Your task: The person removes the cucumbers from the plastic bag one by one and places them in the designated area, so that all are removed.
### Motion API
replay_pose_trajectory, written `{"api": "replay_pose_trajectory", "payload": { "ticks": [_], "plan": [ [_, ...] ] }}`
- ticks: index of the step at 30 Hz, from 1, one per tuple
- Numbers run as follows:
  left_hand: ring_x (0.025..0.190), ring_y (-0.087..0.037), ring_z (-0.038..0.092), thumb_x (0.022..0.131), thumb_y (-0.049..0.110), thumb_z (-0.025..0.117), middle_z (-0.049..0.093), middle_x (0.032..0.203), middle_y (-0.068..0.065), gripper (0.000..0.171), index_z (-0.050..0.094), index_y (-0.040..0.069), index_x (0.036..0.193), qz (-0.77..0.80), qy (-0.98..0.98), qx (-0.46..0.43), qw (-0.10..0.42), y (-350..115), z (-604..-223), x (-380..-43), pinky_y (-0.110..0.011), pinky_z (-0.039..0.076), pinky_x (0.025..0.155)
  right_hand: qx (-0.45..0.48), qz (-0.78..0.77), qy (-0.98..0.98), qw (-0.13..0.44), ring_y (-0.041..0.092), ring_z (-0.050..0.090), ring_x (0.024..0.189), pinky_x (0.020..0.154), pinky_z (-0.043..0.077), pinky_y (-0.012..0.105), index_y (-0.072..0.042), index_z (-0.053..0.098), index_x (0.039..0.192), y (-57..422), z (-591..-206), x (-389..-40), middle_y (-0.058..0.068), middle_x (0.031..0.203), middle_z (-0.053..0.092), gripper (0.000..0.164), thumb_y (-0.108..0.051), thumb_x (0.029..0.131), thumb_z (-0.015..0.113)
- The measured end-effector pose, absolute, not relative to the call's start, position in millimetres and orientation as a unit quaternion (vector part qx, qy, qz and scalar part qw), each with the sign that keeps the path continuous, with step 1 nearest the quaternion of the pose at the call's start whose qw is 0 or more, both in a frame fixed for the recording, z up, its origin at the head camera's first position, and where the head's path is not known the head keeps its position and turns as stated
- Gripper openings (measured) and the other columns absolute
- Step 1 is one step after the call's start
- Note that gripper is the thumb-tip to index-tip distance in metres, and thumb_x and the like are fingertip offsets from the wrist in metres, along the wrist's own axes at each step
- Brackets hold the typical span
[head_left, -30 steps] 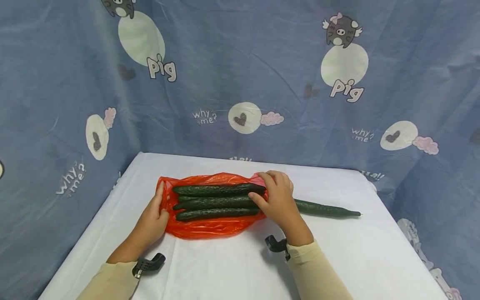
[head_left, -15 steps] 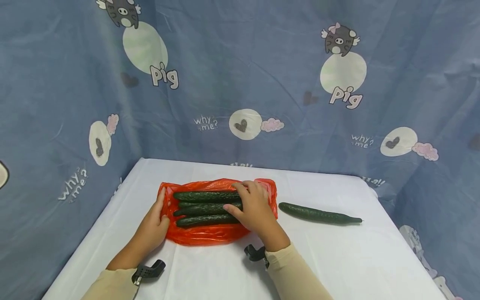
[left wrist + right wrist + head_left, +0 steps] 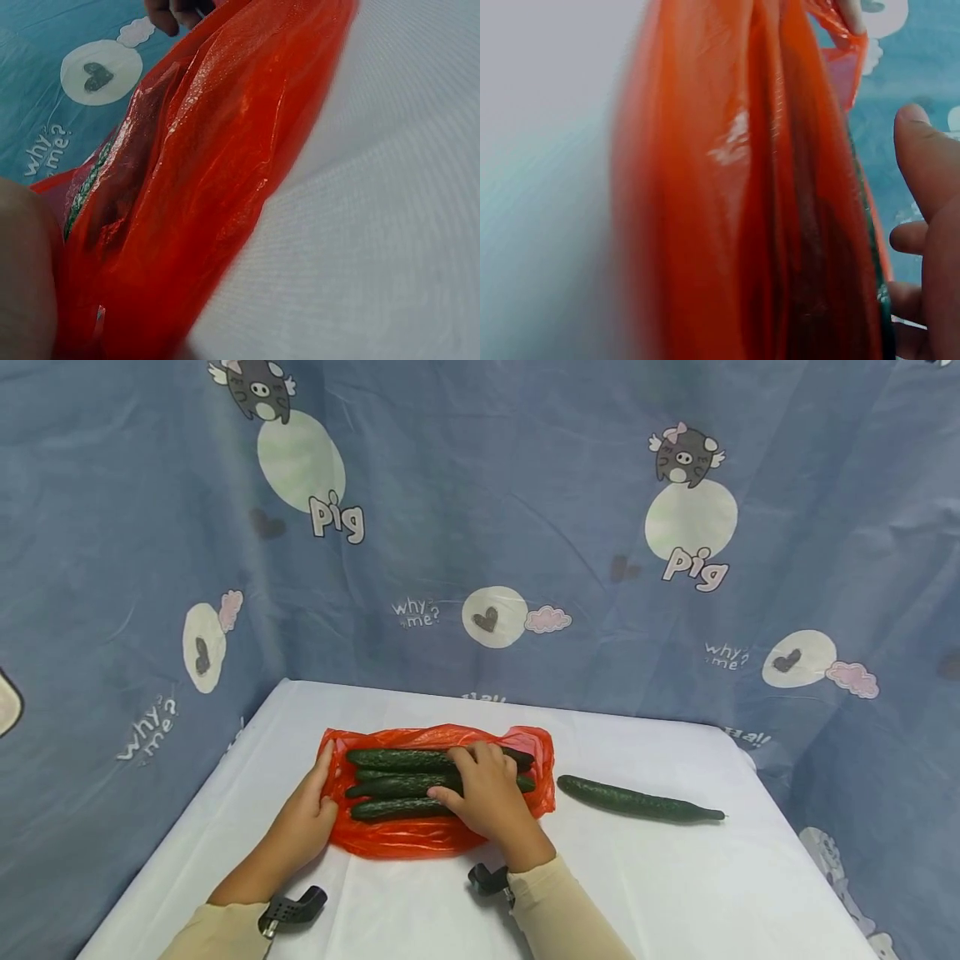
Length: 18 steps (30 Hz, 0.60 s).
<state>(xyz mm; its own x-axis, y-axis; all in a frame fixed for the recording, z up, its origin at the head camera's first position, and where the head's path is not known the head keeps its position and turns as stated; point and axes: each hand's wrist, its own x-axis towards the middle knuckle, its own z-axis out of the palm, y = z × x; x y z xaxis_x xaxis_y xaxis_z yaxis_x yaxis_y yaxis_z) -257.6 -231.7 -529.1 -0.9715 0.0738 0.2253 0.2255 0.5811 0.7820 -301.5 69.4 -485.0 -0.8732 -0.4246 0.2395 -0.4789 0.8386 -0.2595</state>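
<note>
Cucumbers [image 3: 401, 787] lie under the spread right hand [image 3: 491, 797], moved inward; work seems inside now. Left hand [image 3: 306, 817] grips the bag [image 3: 412, 840].

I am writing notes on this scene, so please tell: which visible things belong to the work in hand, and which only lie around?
Part of the work:
red bag, held at one end by the left hand
cucumbers in the bag, under the right hand

Only there, it seems:
lone cucumber, untouched beside the bag, perhaps belonging too
white tablecloth
blue printed backdrop
</note>
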Motion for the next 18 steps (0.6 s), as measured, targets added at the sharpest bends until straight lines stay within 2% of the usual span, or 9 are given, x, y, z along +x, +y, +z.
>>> {"api": "replay_pose_trajectory", "payload": {
  "ticks": [5,8,11,15,18],
  "plan": [
    [0.153,-0.049,0.030,0.096,-0.007,0.042,0.017,0.172,-0.025,0.091,-0.003,0.021,0.170,-0.445,-0.888,-0.081,0.082,-231.1,-529.6,-256.5,-0.068,0.027,0.119,0.230,0.153,-0.958,0.080,0.026,0.047,0.120,0.105,0.037,0.052,-0.024,0.057,0.144,69.1,-492.9,-301.9,0.005,0.129,0.055,0.071,-0.071,0.092,0.060],
    [0.156,-0.048,0.024,0.096,-0.007,0.042,0.014,0.173,-0.023,0.091,-0.004,0.023,0.170,-0.447,-0.887,-0.080,0.082,-230.5,-528.8,-258.2,-0.069,0.025,0.120,0.226,0.152,-0.959,0.080,0.027,0.048,0.121,0.107,0.035,0.054,-0.024,0.058,0.143,68.6,-496.1,-302.7,0.004,0.129,0.056,0.071,-0.072,0.092,0.059],
    [0.156,-0.047,0.026,0.097,-0.006,0.041,0.014,0.174,-0.020,0.091,-0.004,0.026,0.169,-0.452,-0.885,-0.083,0.077,-230.1,-527.0,-260.3,-0.067,0.026,0.120,0.220,0.150,-0.960,0.084,0.027,0.049,0.123,0.108,0.033,0.056,-0.023,0.058,0.143,67.4,-497.1,-303.0,0.004,0.130,0.056,0.071,-0.072,0.092,0.059],
    [0.152,-0.046,0.035,0.097,-0.006,0.042,0.017,0.173,-0.022,0.090,-0.003,0.023,0.170,-0.451,-0.885,-0.086,0.077,-229.7,-526.9,-259.5,-0.065,0.029,0.120,0.214,0.135,-0.963,0.087,0.027,0.050,0.119,0.108,0.034,0.057,-0.021,0.061,0.141,65.1,-498.2,-302.0,0.004,0.127,0.057,0.071,-0.073,0.092,0.059],
    [0.152,-0.046,0.035,0.097,-0.006,0.042,0.017,0.173,-0.023,0.090,-0.003,0.023,0.170,-0.449,-0.886,-0.084,0.078,-230.5,-528.5,-257.8,-0.066,0.028,0.120,0.213,0.114,-0.966,0.091,0.026,0.050,0.116,0.105,0.036,0.056,-0.020,0.064,0.138,63.1,-501.3,-300.9,0.004,0.124,0.057,0.071,-0.073,0.091,0.060]
  ]
}}
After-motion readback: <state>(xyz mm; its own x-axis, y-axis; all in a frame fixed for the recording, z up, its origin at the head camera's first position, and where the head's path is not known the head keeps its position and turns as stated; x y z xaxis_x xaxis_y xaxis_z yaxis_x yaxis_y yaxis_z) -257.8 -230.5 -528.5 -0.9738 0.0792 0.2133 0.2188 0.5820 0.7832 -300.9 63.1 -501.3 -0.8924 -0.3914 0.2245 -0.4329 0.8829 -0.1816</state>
